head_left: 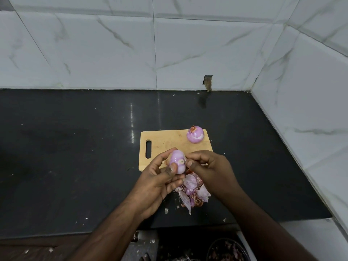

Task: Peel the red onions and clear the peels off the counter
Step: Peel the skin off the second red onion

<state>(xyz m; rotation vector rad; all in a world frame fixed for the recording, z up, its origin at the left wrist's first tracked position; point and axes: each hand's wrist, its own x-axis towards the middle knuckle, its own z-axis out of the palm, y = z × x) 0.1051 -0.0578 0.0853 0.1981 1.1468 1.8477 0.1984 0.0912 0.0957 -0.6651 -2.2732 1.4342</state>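
My left hand [160, 178] grips a mostly peeled, pale purple red onion [178, 162] above the near edge of the wooden cutting board [165, 142]. My right hand [209, 166] pinches a bit of skin at the onion's right side, fingers curled. A second peeled onion [195, 134], with a dry brown tip, sits at the board's far right corner. A pile of purple and brown peels [192, 193] lies on the black counter [75, 157] just under my hands.
Small peel scraps [166, 210] dot the counter near its front edge. Marble-tiled walls close the back and right side. Below the counter edge, a dark bin [226, 251] holds several peels.
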